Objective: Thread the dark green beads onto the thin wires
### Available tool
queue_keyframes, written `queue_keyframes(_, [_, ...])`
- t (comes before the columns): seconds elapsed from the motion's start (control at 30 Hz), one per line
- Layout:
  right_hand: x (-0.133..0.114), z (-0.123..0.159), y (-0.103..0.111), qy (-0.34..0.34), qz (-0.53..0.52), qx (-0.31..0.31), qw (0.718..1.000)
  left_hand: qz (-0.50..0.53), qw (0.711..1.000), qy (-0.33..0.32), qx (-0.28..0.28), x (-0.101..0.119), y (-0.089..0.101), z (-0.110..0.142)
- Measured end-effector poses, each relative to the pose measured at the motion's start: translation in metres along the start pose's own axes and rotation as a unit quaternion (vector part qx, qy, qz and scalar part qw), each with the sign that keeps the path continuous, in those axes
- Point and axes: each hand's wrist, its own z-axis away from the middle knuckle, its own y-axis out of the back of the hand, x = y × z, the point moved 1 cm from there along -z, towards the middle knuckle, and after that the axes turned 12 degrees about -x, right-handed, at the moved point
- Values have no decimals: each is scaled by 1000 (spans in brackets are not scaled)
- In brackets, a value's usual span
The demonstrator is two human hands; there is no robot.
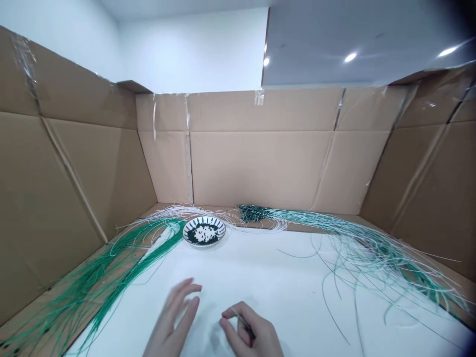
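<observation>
My left hand (pixel 174 317) hovers low over the white table surface (pixel 282 277), fingers stretched out and slightly blurred, holding nothing. Just to its right, my right hand (pixel 249 329) is curled in a pinch on a thin pale wire strand (pixel 234 313). A small patterned bowl (pixel 204 231) with dark and white beads stands farther back, left of centre. A bundle of green wires (pixel 111 277) fans out on the left. Another bundle of green and white wires (pixel 372 243) spreads on the right.
Cardboard walls (pixel 260 158) enclose the table on the left, back and right. White strands (pixel 163 215) arc behind the bowl. A few loose green wires (pixel 330 297) lie on the white surface at the right.
</observation>
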Motion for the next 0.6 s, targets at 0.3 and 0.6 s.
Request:
queue_keyframes(0.3, [18, 10, 22, -43, -25, -1, 999, -283, 958, 18, 35, -5, -2, -42])
queue_keyframes(0.6, [-16, -4, 26, 7, -43, -42, 998, -3, 989, 112, -92, 18, -28, -12])
